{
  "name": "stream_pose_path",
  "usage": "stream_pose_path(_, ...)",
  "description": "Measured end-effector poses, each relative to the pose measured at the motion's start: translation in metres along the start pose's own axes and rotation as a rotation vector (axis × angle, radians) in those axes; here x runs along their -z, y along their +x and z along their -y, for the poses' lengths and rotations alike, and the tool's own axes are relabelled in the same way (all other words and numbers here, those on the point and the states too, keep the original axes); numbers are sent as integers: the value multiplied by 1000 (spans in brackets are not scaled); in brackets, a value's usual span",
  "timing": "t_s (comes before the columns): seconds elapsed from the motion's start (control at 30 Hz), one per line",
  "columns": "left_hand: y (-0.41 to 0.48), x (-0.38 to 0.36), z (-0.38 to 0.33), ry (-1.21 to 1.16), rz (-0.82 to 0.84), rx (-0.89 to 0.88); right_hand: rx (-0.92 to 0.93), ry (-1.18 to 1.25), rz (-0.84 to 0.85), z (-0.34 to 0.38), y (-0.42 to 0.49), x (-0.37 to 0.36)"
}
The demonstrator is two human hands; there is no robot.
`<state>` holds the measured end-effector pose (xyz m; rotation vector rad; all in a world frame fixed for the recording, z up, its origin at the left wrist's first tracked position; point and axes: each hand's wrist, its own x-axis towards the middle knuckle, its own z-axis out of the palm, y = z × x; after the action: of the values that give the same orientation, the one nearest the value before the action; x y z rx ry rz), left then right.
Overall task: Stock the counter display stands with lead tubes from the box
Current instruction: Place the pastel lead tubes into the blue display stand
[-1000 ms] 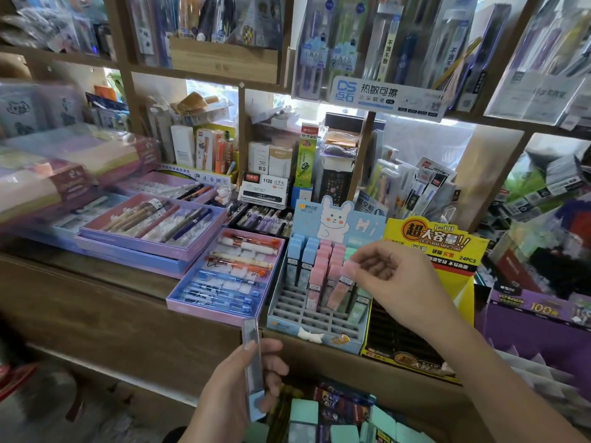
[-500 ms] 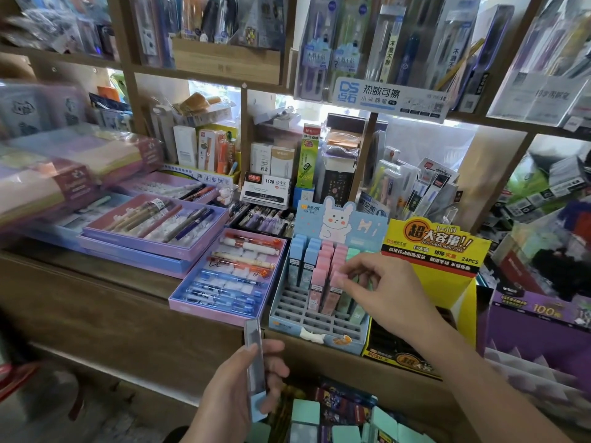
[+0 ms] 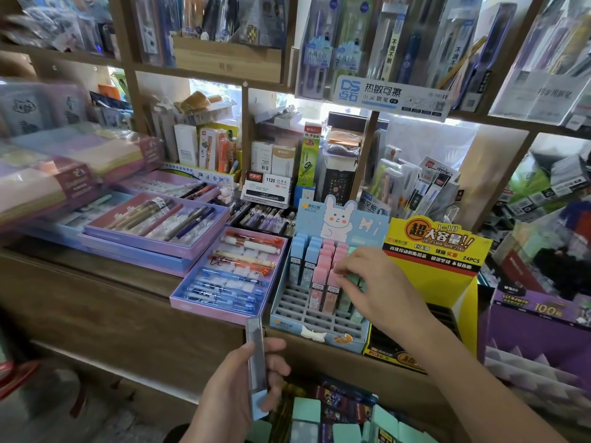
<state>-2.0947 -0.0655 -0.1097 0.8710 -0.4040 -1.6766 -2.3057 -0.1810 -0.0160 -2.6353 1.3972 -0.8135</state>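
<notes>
Down goes my right hand, seating the pink tube in the stand.
Its fingers pinch the top to steer it; my left hand clamps a grey tube upright, ready next.

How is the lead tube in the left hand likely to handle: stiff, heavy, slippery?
Probably stiff: the lead tube stands straight above the left hand. Likely light, being slim and held in a pinch. Its glossy plastic may slip.
</notes>
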Motion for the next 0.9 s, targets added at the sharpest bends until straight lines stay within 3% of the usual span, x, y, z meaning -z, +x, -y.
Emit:
stream_pose_path(0.13, 0, -4, -2, -4, -5, 13, -32, 5, -1, 1, -4, 3)
stream_pose_path(0.37, -4, -13, -4, 27, -19, 16, -107, 322, -132, 2, -58, 14)
stream_pose_path(0.47, -5, -14, -4, 73, -33, 23, -210, 395, -5, -4, -93, 14)
stream_pose_path(0.67, 1, -2, -2, 262, -48, -34, -417, 420, 482, -35, -146, -3)
stream_pose_path(0.9, -7, 4, 2, 411, -23, -114, -477, 357, 560, -64, -171, -42)
